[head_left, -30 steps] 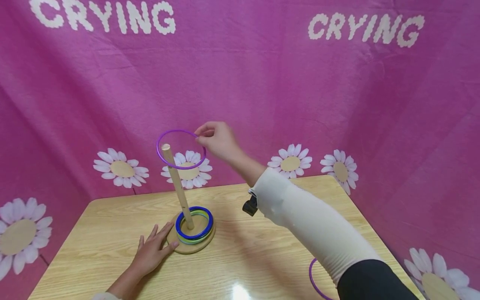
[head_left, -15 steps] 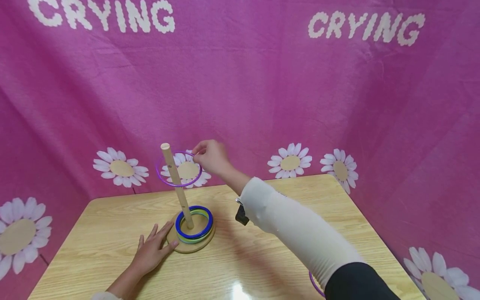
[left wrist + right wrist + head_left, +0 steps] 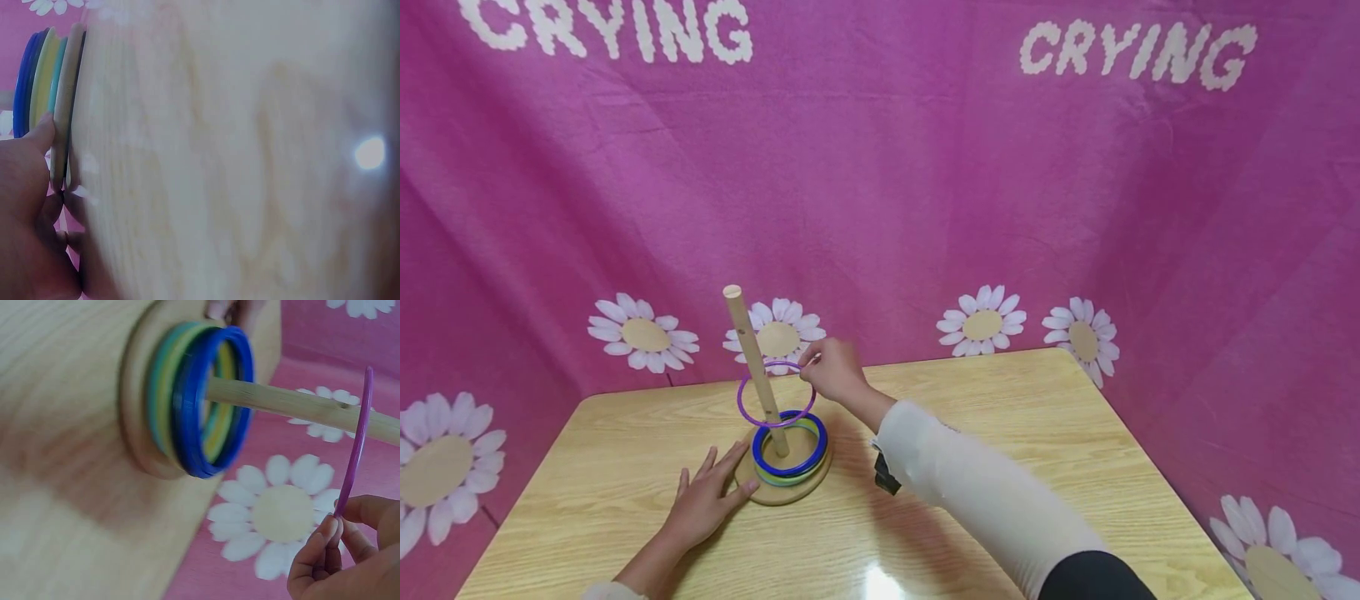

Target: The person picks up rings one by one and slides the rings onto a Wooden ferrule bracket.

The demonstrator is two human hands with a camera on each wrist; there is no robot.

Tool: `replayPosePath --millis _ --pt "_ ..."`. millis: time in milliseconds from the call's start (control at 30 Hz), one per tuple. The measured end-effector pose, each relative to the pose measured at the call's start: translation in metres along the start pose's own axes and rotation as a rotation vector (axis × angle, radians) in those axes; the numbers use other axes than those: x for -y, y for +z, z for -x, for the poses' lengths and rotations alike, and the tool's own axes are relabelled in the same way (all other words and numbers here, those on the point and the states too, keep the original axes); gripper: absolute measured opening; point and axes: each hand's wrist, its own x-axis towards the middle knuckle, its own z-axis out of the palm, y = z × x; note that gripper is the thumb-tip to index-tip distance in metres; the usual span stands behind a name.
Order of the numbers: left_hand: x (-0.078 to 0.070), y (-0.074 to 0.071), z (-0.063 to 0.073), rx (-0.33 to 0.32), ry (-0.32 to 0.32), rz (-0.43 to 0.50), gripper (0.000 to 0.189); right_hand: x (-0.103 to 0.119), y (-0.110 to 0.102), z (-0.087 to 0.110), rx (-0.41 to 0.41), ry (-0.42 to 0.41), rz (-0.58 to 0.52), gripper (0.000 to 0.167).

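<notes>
My right hand point(image 3: 838, 372) pinches the rim of a purple ring point(image 3: 358, 447) between thumb and fingers. That ring encircles a wooden peg point(image 3: 751, 354), partway down it and above the other rings. At the peg's foot lies a stack of blue, yellow and green rings point(image 3: 215, 406) around the post, resting on a round wooden base point(image 3: 778, 498). My left hand point(image 3: 702, 502) lies with fingers spread against the left side of this base. In the left wrist view, its thumb point(image 3: 41, 132) touches the edge of the base beside the stacked rings.
A wooden table point(image 3: 1000, 442) carries the ring stand, left of its middle. Pink cloth point(image 3: 880, 208) with daisies and white lettering hangs behind the table and along both sides. A bright light reflection shows near the front edge.
My right hand has lowered the purple ring from the peg's top down along the peg. The left hand has stayed put. Another purple ring at lower right has gone from sight behind the right arm.
</notes>
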Motion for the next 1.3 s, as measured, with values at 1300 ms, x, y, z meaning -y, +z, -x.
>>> replayPosePath --millis 1300 --pt "0.0 -0.001 0.0 0.0 0.0 0.007 0.072 -0.058 0.035 0.04 0.088 0.194 -0.028 0.006"
